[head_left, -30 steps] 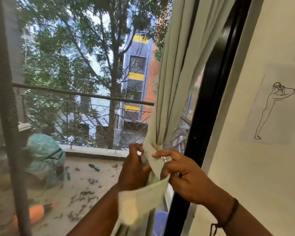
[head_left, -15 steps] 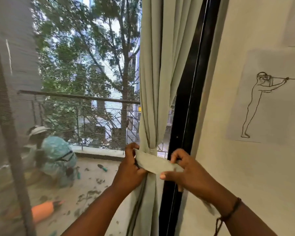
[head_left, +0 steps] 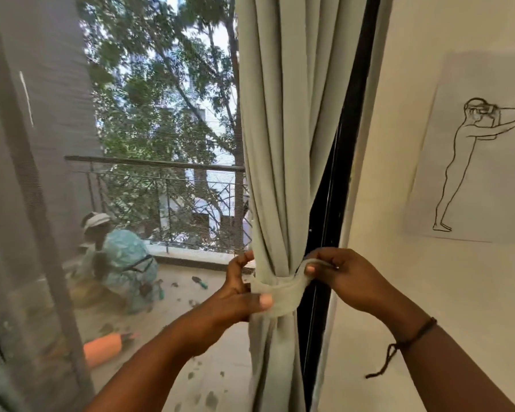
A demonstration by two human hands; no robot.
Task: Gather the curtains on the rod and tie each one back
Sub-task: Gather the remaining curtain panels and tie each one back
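Beside a pale wall (head_left: 384,203) and black door frame (head_left: 327,233), the gathered curtain (head_left: 277,144) is now seen girdled by the tie-back band (head_left: 280,295), which half a second ago was only stretched flat before it. The band is pinched by the left hand (head_left: 238,295) at the front, and its loop end is gripped by the right hand (head_left: 345,278). Only the fastening is judged to remain.

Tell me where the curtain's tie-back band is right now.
In the head view, the tie-back band wraps the gathered curtain low at centre, beside the black window frame, held between the left hand and right hand.
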